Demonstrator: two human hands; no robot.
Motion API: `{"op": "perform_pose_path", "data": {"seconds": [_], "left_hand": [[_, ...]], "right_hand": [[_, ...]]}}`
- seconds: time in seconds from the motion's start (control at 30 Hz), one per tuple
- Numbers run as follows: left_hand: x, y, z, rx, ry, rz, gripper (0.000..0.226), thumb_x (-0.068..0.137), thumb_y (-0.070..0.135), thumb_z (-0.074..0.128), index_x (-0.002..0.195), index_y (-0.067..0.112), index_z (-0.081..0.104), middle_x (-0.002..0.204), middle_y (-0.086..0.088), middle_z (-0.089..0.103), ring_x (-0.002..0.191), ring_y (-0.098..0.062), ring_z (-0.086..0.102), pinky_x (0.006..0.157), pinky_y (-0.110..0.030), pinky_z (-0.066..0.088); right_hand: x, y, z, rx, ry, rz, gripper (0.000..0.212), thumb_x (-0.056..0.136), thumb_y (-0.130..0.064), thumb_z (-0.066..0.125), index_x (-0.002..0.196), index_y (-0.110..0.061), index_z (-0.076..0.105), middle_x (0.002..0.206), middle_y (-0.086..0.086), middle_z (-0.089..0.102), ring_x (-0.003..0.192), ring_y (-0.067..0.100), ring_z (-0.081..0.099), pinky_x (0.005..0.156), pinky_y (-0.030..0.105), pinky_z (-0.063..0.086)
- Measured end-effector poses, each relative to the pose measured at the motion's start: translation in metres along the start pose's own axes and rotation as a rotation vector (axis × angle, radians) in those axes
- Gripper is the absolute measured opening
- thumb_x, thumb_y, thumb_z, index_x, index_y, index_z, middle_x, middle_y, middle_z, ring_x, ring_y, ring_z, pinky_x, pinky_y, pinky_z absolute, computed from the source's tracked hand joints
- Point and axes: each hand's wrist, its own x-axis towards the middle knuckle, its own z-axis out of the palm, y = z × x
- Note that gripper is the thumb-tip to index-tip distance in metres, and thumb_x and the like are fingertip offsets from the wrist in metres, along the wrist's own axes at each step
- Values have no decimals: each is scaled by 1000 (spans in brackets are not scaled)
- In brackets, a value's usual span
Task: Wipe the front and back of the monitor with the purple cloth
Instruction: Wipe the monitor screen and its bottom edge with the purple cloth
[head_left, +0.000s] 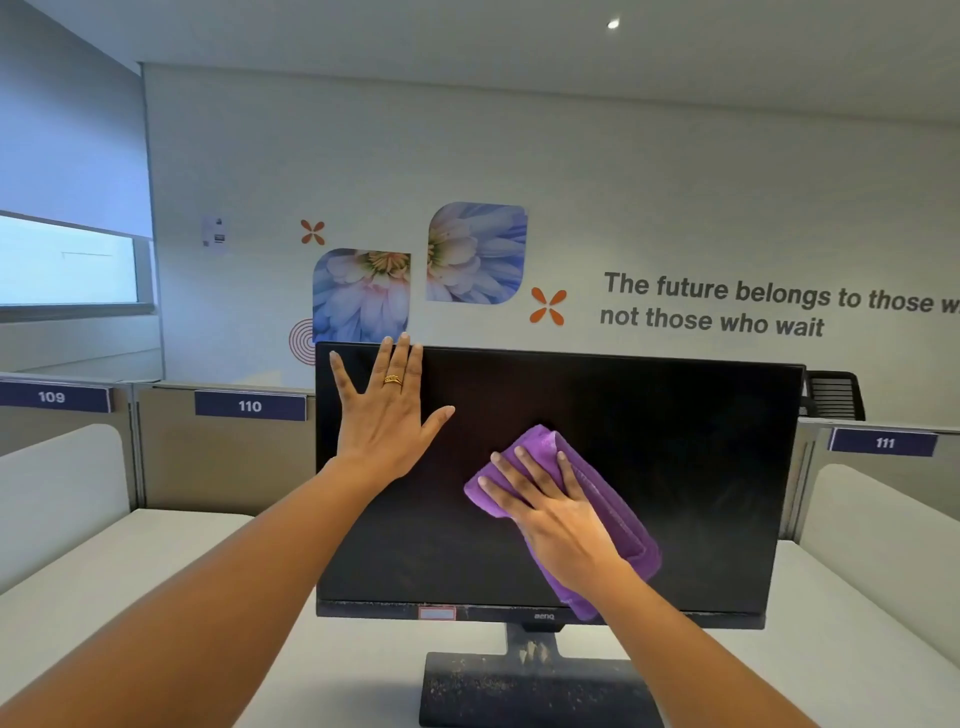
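A black monitor (685, 467) stands on a dusty stand (535, 686) on the white desk, its dark screen facing me. My left hand (387, 410) lies flat on the screen's upper left, fingers spread, fingertips at the top edge, holding nothing. My right hand (556, 514) presses a folded purple cloth (618, 512) flat against the screen near its centre. The cloth reaches down to the lower bezel. The monitor's back is hidden.
The white desk (156, 582) is boxed in by beige partitions with number plates 109, 110 (250, 406) and 111. White rounded side dividers stand at left and right. A black mesh chair back (834, 395) shows behind the monitor's right corner. A decorated wall lies beyond.
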Motion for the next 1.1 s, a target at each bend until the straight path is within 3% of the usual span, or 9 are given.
{"op": "perform_pose_path", "data": {"seconds": [0.17, 0.27, 0.43, 0.67, 0.73, 0.83, 0.93, 1.03, 1.1], "left_hand": [[6, 42, -8, -6, 14, 70, 77, 92, 61, 16, 147, 13, -8, 157, -3, -10, 144, -16, -12, 102, -60, -20], [9, 68, -11, -20, 16, 107, 77, 92, 60, 17, 148, 13, -7, 157, -3, -8, 144, -15, -10, 103, -60, -20], [14, 100, -13, 1, 35, 177, 77, 93, 60, 18, 147, 13, -9, 157, -4, -8, 144, -16, -10, 98, -58, -24], [15, 122, -9, 26, 49, 184, 78, 92, 61, 17, 147, 12, -10, 157, -7, -9, 144, -19, -11, 100, -59, -22], [15, 124, -5, 5, 53, 164, 79, 91, 61, 17, 146, 12, -13, 157, -7, -10, 144, -20, -13, 104, -58, -19], [15, 126, -3, -34, 46, 143, 79, 91, 62, 18, 143, 14, -17, 156, -6, -13, 143, -20, -15, 106, -58, -17], [16, 128, -2, -56, 47, 135, 81, 90, 62, 20, 145, 14, -14, 156, -6, -13, 143, -20, -15, 107, -57, -16], [16, 128, 2, -64, 60, 130, 82, 88, 65, 20, 142, 15, -18, 156, -6, -12, 144, -20, -14, 109, -59, -12], [16, 128, 4, -61, 75, 135, 83, 85, 68, 16, 138, 16, -20, 156, -6, -12, 144, -20, -13, 110, -59, -10]], "right_hand": [[-43, 42, 4, -67, -55, -32, 100, 58, -14, 82, 143, -29, 30, 147, -1, 37, 137, 25, 23, 108, 50, 8], [-67, 70, 8, -57, -60, 53, 111, 63, -14, 80, 148, -29, 11, 151, 0, 27, 143, 26, 11, 109, 50, 8], [-90, 107, 6, 36, 23, 241, 106, 70, -13, 75, 149, -26, 6, 150, 5, 29, 142, 26, 4, 111, 47, 6], [-70, 116, -2, 164, 145, 589, 57, 97, -31, 21, 148, -29, -3, 155, 4, 14, 143, 25, 2, 113, 44, 0], [-59, 105, -1, 203, 151, 648, 52, 98, -37, 12, 148, -28, -2, 156, 3, 10, 143, 27, 2, 112, 46, 0], [-55, 92, 3, 195, 155, 588, 57, 96, -37, 22, 149, -26, 3, 157, 4, 8, 143, 30, 5, 111, 50, 5], [-65, 87, 14, 107, 132, 356, 67, 91, -33, 40, 149, -24, 6, 156, 4, 3, 143, 31, 6, 111, 52, 6], [-84, 87, 24, 39, 56, 169, 96, 76, -26, 70, 148, -25, 6, 154, 4, 15, 141, 30, 9, 109, 54, 7], [-99, 92, 29, -3, 25, 126, 107, 68, -24, 77, 148, -26, 6, 151, 3, 23, 140, 29, 9, 109, 54, 7]]}}
